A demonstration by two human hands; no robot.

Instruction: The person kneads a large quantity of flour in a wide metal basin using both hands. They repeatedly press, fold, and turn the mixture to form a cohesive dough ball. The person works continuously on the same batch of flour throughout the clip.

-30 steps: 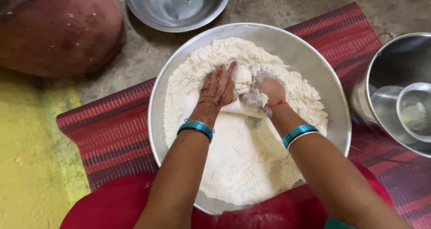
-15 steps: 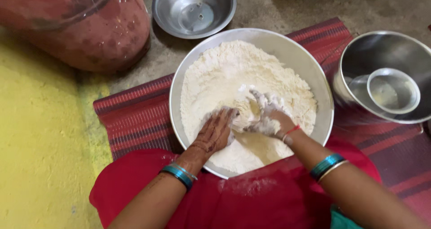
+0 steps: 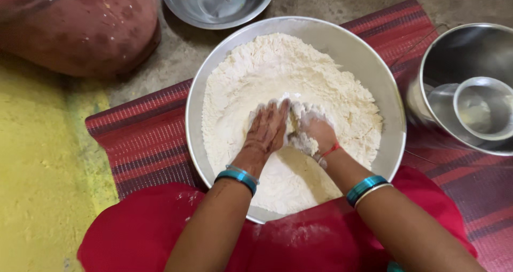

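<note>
— The left hand [image 3: 267, 130] lies flat and open, palm down, fingers spread on the flour [image 3: 251, 80]. And the other one?

— The right hand [image 3: 312, 133] sits just beside it, touching it, fingers curled down into a damp clump of dough [image 3: 303, 142]. Whether it actually grips that clump I cannot tell; it is caked white.

— Where is the flour itself?

— Heaped in the wide steel basin [image 3: 374, 80], highest at the far side, with a hollow where the hands work. The basin rests partly on the person's red lap [image 3: 160, 229].

— What could go wrong?

— I judge the flour stands close to the rim at the far edge, so a hard push forward could spill it over. The basin, propped on the lap, might also tip.

— And around it?

— A red striped mat [image 3: 139, 138] lies under it on a rough grey floor. A small steel bowl [image 3: 219, 5] sits beyond, a clay-coloured pot [image 3: 80, 26] at the far left, and a steel vessel [image 3: 454, 53] with a cup [image 3: 483, 109] inside on the right.
</note>
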